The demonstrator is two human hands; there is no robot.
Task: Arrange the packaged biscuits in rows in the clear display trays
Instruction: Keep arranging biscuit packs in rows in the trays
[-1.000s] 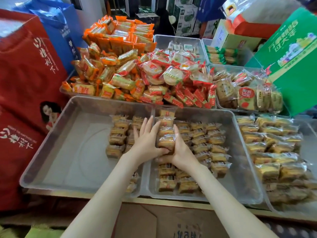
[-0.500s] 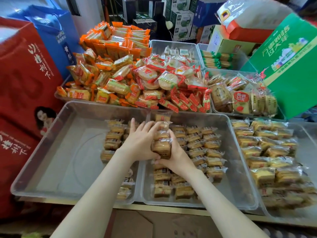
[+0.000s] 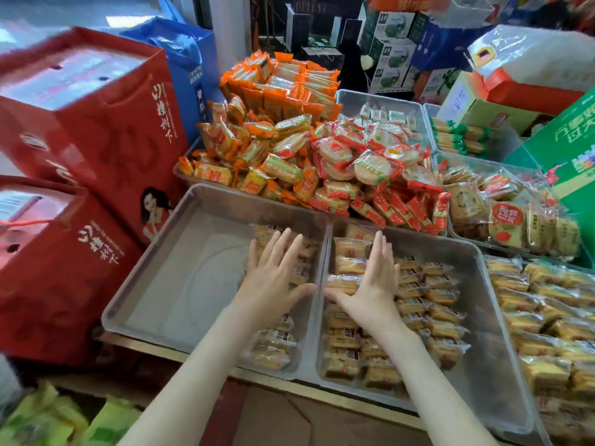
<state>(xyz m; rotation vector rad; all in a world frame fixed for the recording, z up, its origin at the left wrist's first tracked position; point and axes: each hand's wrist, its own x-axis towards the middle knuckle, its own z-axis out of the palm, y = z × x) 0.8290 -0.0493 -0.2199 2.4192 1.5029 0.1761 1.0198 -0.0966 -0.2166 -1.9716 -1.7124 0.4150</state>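
Observation:
Two clear display trays sit side by side in front of me. The left tray [image 3: 180, 284] holds a column of wrapped yellow biscuits [image 3: 273, 346] along its right side. The middle tray [image 3: 483, 358] holds several rows of the same packaged biscuits [image 3: 431, 294]. My left hand [image 3: 273, 278] lies flat with straight spread fingers over the left tray's biscuits. My right hand [image 3: 373, 281] is flat too, fingers straight, over the leftmost row [image 3: 347, 252] in the middle tray. Neither hand holds a packet.
A third tray [image 3: 553, 320] full of yellow biscuits stands at the right. Behind are heaps of orange packets [image 3: 277, 123] and red rice-cracker packets [image 3: 370, 169]. Red gift boxes [image 3: 80, 130] stand at the left, a green box [image 3: 570, 156] at the right.
Both hands let go of the stack of biscuit packets they held together and moved apart, the left over the left tray, the right over the middle tray. The camera swung right.

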